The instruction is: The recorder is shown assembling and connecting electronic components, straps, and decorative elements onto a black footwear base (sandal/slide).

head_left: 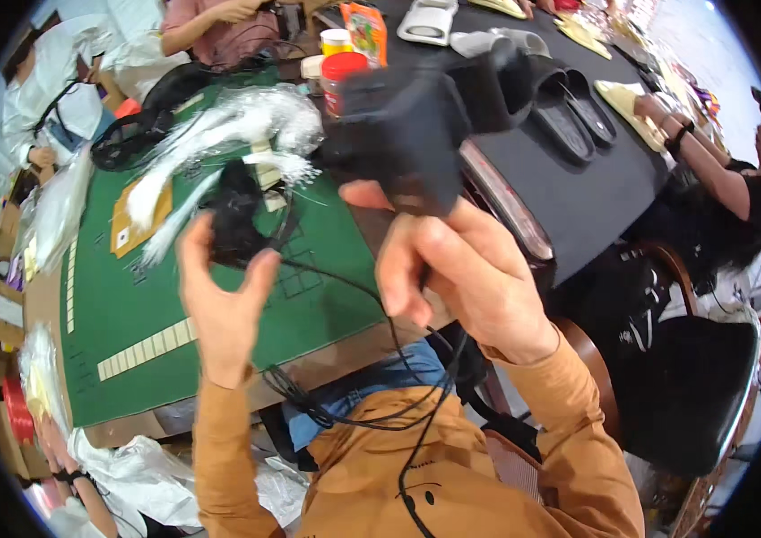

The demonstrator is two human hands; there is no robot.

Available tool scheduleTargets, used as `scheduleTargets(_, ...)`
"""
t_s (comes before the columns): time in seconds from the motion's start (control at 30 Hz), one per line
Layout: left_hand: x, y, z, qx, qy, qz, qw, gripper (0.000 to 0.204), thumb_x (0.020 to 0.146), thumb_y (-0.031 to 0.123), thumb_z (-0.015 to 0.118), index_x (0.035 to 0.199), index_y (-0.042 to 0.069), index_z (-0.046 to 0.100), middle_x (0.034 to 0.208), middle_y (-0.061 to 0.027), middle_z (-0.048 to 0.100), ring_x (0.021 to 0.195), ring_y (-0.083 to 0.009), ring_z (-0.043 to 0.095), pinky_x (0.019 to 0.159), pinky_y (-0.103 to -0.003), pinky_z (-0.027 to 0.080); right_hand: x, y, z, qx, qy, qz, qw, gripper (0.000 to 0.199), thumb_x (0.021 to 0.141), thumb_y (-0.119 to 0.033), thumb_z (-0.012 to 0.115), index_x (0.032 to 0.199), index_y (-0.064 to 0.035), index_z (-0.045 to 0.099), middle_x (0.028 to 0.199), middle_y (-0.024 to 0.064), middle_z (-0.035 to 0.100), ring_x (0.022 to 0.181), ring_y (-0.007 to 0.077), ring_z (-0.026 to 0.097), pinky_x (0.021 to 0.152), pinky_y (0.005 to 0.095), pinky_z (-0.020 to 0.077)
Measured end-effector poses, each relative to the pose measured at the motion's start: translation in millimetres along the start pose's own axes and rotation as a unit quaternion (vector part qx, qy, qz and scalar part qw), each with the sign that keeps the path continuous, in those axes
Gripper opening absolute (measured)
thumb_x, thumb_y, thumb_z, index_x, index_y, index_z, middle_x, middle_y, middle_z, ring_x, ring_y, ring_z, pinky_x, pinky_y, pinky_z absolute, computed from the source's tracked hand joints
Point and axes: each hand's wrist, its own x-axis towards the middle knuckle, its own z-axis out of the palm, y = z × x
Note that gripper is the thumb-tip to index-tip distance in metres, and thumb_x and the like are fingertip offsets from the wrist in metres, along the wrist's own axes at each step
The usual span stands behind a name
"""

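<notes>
My right hand [461, 269] is raised over the table's near edge, its fingers curled at the lower end of a blocky black object [403, 134]. Motion blur hides what kind of object this is. My left hand [224, 305] is over the green mat, slightly blurred, with thumb and fingers spread apart. Just beyond it, partly between thumb and fingertips, is a dark black bundle [235, 211]; no firm grip on it shows. A thin black cable [336, 276] runs from near the left thumb toward loops of cable [309, 408] at my waist.
White fibre bundles in clear plastic [264, 117] lie on the green mat [309, 314]. Beyond stand a red-lidded jar [342, 76] and an orange packet [364, 34]. Black slippers [564, 117] rest on the dark table at right, near a chair [685, 386]. Other people sit around.
</notes>
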Motion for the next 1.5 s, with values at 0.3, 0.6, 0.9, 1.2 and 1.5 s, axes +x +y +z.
scheduleTargets(0.3, -9.4, 30.3, -119.4, 0.002, 0.080, 0.171, 0.982, 0.082, 0.088, 0.024, 0.072, 0.153, -0.008, 0.032, 0.151, -0.0218, 0.043, 0.138, -0.0317, 0.048, 0.115, -0.042, 0.039, -13.7, -44.3, -13.7, -0.114, 0.159, -0.084, 0.977, 0.045, 0.110, -0.022, 0.041, 0.143, 0.0088, 0.045, 0.073, 0.0062, 0.057, 0.050, 0.0058, 0.038, 0.049, 0.0202, 0.0327)
scheduleTargets(0.6, -36.5, -23.3, -107.5, 0.000, -0.023, 0.008, 1.000, 0.066, 0.093, 0.020, 0.066, 0.150, -0.002, 0.042, 0.142, -0.0149, 0.052, 0.128, -0.0245, 0.053, 0.112, -0.037, 0.039, -14.6, -65.3, -2.6, -0.041, 0.080, -0.090, 0.992, 0.044, 0.113, -0.021, 0.035, 0.142, 0.0109, 0.041, 0.075, 0.0064, 0.055, 0.048, 0.0062, 0.040, 0.043, 0.0212, 0.0328)
scheduleTargets(0.9, -52.1, -84.9, -85.8, 0.079, -0.121, -0.099, 0.985, 0.053, 0.096, 0.012, 0.065, 0.144, 0.000, 0.048, 0.125, -0.0135, 0.064, 0.107, -0.0214, 0.062, 0.098, -0.035, 0.048, 56.6, 85.2, -12.5, -0.112, -0.105, 0.172, 0.973, 0.027, 0.109, -0.017, 0.044, 0.125, 0.0047, 0.045, 0.090, 0.0123, 0.072, 0.074, 0.0132, 0.063, 0.070, 0.0277, 0.0513)
scheduleTargets(1.2, -63.8, -116.9, -103.1, 0.287, -0.133, -0.059, 0.947, 0.055, 0.094, 0.017, 0.069, 0.143, 0.000, 0.051, 0.138, -0.0221, 0.057, 0.128, -0.0392, 0.054, 0.109, -0.045, 0.041, 80.8, 197.5, -18.7, -0.213, -0.137, 0.234, 0.939, 0.038, 0.102, -0.013, 0.049, 0.131, 0.0114, 0.051, 0.100, 0.0204, 0.073, 0.092, 0.0261, 0.072, 0.082, 0.0362, 0.0573)
scheduleTargets(1.5, -77.4, -68.6, -91.7, 0.399, -0.089, 0.037, 0.912, 0.068, 0.091, 0.017, 0.072, 0.152, 0.004, 0.045, 0.148, -0.0203, 0.048, 0.137, -0.0399, 0.046, 0.116, -0.048, 0.034, -81.6, 14.9, -103.7, -0.384, -0.244, 0.277, 0.847, 0.028, 0.106, -0.019, 0.052, 0.108, 0.0032, 0.070, 0.091, 0.0145, 0.072, 0.084, 0.0278, 0.072, 0.081, 0.0349, 0.0578)
